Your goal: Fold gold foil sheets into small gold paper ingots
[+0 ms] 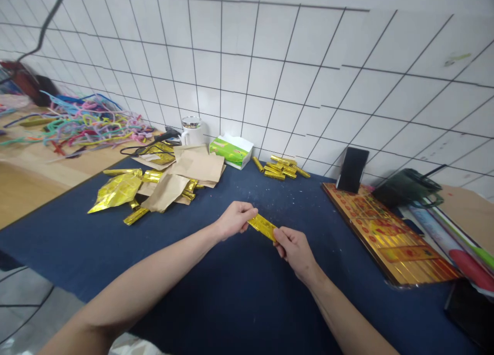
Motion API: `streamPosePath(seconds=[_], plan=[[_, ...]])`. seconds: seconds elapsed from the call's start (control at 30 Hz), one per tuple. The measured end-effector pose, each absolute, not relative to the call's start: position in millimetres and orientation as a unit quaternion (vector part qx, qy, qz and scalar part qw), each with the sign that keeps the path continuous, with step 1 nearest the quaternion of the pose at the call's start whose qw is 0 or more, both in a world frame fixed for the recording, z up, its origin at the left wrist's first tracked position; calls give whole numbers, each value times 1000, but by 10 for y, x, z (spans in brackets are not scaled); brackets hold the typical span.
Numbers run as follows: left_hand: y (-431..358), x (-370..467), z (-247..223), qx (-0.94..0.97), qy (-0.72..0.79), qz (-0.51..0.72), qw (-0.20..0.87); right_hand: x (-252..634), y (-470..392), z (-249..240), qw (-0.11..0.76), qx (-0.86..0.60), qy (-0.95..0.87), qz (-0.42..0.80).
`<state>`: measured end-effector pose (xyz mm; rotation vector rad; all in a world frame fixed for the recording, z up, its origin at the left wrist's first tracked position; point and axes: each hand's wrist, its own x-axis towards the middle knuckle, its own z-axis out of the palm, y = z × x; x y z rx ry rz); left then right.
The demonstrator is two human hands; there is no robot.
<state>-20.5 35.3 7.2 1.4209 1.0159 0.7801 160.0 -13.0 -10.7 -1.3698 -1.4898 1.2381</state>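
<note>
Between my two hands is a flat, folded strip of shiny gold foil paper (pixel 262 226), held a little above the dark blue tabletop (pixel 216 303). My left hand (pixel 236 219) pinches its upper left end between thumb and fingers. At the lower right end my right hand (pixel 295 248) grips it, thumb on top. Beyond the hands, several rolled gold foil pieces (pixel 283 167) lie in a small pile by the wall. To the left, crumpled gold foil (pixel 117 191) lies against sheets of brown paper (pixel 198 164), with more gold rolls among them.
A green tissue pack (pixel 231 150) and a white mug (pixel 192 131) stand by the tiled wall. At right lie a red-gold printed packet (pixel 397 236), an upright phone (pixel 352 170) and a dark green mug (pixel 405 186). Colourful pipe cleaners (pixel 92 121) heap on the wooden table at left.
</note>
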Motion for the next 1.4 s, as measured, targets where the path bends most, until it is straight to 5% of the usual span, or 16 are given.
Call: streamPosePath(seconds=[0.3,0.63,1.17,1.4], plan=[[303,-205,130,718,407,292,483,1653,-100,-89,322,-509,-596,532],[207,-146,111,710,363,246,551,1628,-131,-79,295,-481,-624,541],[282,-176,85,701,431,303,481,1593,-127,-181,368,-543,-626,422],[253,-147,112,657,431,322,528,1547,-179,-78,364,-542,-652,386]])
